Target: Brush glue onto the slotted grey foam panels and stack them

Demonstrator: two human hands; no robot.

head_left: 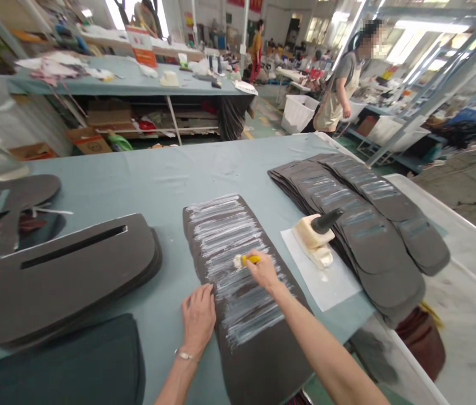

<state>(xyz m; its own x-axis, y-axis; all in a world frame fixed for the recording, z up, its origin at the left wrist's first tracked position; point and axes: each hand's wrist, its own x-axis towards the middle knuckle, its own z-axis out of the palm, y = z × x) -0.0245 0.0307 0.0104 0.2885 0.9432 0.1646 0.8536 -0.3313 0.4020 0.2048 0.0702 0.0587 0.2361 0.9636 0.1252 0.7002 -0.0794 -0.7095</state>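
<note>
A dark grey panel lies lengthwise in front of me, streaked crosswise with white glue. My right hand grips a small glue brush with a yellow handle, its whitened tip against the middle of the panel. At the panel's left edge my left hand lies on the table with fingertips touching the edge; it holds nothing. To the right, a cream glue container with a black, stick-like piece rising from it stands on a white sheet.
Stacked glue-streaked panels lie along the right side. On the left are dark slotted panels and a dark teal piece. Beyond the blue-grey tabletop stands another worktable. A person in an apron is at the back right.
</note>
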